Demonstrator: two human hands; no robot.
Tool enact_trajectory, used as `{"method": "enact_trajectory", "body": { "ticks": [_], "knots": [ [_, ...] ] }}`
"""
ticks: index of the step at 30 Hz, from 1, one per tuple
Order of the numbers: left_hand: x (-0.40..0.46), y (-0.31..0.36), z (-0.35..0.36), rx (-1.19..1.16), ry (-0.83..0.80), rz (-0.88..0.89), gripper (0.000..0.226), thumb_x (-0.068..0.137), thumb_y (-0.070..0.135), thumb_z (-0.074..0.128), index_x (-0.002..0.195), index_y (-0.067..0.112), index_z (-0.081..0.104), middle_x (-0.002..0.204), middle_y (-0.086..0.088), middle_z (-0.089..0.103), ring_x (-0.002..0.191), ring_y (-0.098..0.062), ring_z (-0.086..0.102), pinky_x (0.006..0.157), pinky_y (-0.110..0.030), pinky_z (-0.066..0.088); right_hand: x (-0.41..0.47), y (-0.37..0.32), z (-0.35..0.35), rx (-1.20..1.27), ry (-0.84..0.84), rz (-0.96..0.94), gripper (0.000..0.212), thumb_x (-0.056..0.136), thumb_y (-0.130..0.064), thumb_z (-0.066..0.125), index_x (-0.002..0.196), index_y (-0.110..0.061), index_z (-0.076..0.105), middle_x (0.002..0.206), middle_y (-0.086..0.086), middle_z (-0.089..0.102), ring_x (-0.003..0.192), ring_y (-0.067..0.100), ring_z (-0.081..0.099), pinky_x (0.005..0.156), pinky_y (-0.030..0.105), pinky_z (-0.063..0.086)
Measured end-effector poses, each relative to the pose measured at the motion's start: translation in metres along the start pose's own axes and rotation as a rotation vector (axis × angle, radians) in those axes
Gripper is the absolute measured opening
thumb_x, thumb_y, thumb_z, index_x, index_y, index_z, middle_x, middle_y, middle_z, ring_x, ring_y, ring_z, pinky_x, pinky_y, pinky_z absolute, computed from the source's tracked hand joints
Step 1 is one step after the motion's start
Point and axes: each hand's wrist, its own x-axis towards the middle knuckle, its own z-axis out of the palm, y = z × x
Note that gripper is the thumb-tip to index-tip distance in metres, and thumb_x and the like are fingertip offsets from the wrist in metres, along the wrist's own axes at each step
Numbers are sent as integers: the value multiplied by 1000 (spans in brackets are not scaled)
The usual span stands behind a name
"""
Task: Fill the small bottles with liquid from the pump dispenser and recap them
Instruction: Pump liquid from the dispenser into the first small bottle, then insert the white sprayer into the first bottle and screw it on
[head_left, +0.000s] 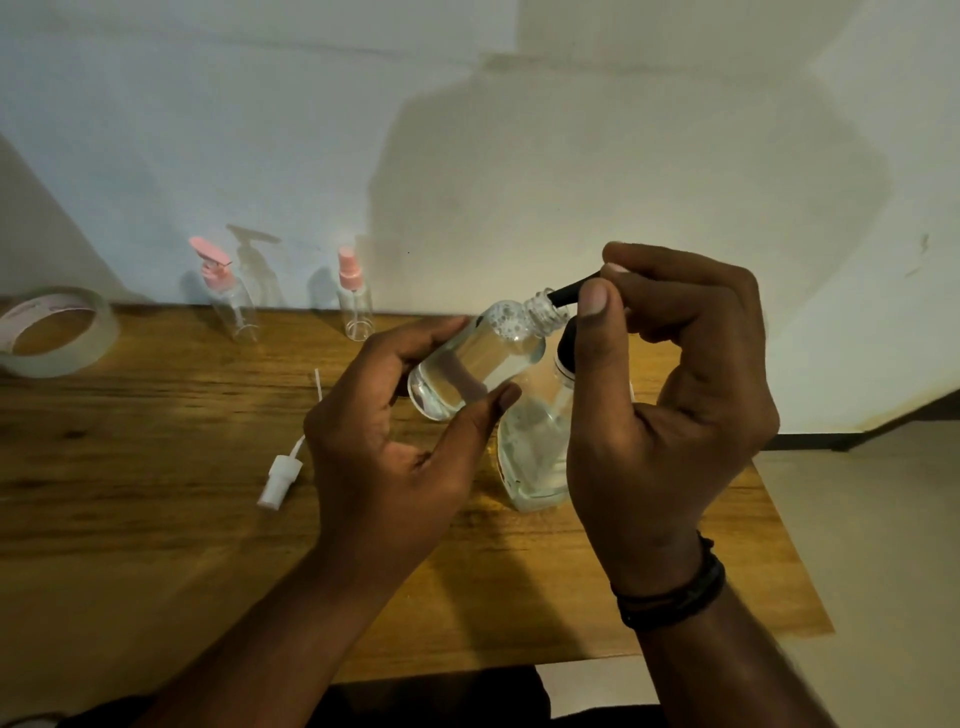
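My left hand (395, 441) grips a small clear bottle (478, 364), tilted with its open threaded neck up and to the right; it holds clear liquid with foam near the shoulder. My right hand (670, 395) curls over the black pump head (569, 291) of the clear dispenser bottle (535, 457), which stands on the wooden table (156, 493). The black nozzle tip sits at the small bottle's mouth. A white spray cap (280, 475) with its thin dip tube lies on the table to the left.
Against the wall stand a clear bottle with a pink pump top (228, 296) and a clear bottle with a pink spray top (354, 301). A roll of clear tape (54, 332) lies at the far left. The table's right edge drops to the floor.
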Motion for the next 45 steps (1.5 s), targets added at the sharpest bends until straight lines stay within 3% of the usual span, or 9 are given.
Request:
{"method": "enact_trajectory", "body": {
  "ticks": [5,12,15,20,25,28,33,39,45],
  "knots": [
    [0,0,1,-41,1,-34,47,85,22,84,124,12,61,118,3,70,112,-13,71,91,-25,58,1,-1,-1,-48,6,-4,4,98,-8,65,94,-10,65,102,10,69,97,25,67,77,45,52],
    [3,3,-8,-53,-8,-56,46,86,23,84,124,10,62,116,-4,72,111,-16,72,88,-28,59,6,-16,3,-138,67,-97,5,96,-7,66,91,-8,67,112,22,69,102,43,60,100,22,34],
    [7,7,-18,-70,6,-76,45,86,25,82,123,12,61,116,0,71,110,-15,72,88,-26,59,7,-28,6,-159,70,-210,6,96,-10,65,92,-9,68,115,23,68,104,49,58,101,31,38],
    [19,13,-40,-124,106,-141,39,88,18,80,122,14,59,116,0,72,108,-17,73,87,-27,58,-4,-53,27,60,26,-262,4,96,-10,62,99,-8,64,108,23,67,94,41,61,76,49,49],
    [26,15,-61,-140,185,-184,41,87,14,82,120,17,58,114,-5,73,107,-23,73,86,-31,59,-27,-58,63,244,-45,-42,9,94,-3,61,96,4,68,93,16,64,84,28,62,71,39,51],
    [26,10,-75,-90,220,-218,43,86,11,83,120,14,57,114,-3,73,106,-21,74,85,-33,61,-41,-52,81,282,-100,131,6,99,-8,59,98,-7,65,89,6,63,78,24,61,65,40,51],
    [27,1,-87,-40,246,-325,44,85,12,85,119,16,57,112,1,73,104,-16,74,84,-32,61,-62,-19,108,197,-509,247,9,97,-16,63,90,-11,65,81,-1,64,76,23,61,65,42,50],
    [29,-13,-97,-7,255,-406,43,85,9,84,117,18,56,111,7,73,103,-5,72,83,-19,58,-96,0,124,-96,-1161,34,23,88,-7,64,95,-29,66,100,-15,62,90,15,45,70,17,28],
    [27,-17,-97,24,243,-397,45,84,10,85,117,20,55,109,10,73,101,-3,72,82,-18,57,-93,-10,122,-160,-1385,45,31,93,-15,61,81,-38,43,86,-23,38,95,16,36,74,27,29]
  ]
}}
